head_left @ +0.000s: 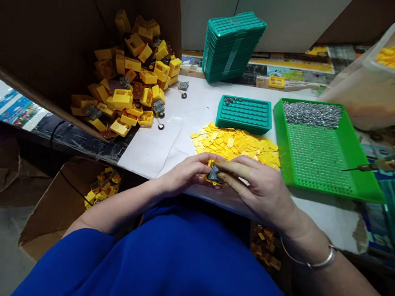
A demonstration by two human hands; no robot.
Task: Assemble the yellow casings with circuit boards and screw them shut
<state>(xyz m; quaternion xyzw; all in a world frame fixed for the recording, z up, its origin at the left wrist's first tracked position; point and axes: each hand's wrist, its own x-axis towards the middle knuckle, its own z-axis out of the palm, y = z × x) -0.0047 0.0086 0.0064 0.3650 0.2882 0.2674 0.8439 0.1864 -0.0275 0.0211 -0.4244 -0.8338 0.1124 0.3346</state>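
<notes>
The held housing [215, 183] is smooth yellow plastic; its grey insert [213, 173] looks dull, perhaps metal, though partly hidden. The screws [311, 114] are shiny metal, their tray [351, 143] glossy green plastic, the box [39, 26] matt cardboard, the shirt [181, 261] matt cloth, the bangle [330, 258] polished metal.

Left hand [186, 173], right hand [264, 186] close together, fingers [237, 170] bent inward, pinching; left forearm [119, 209], right forearm [347, 280] converging from sides.
</notes>
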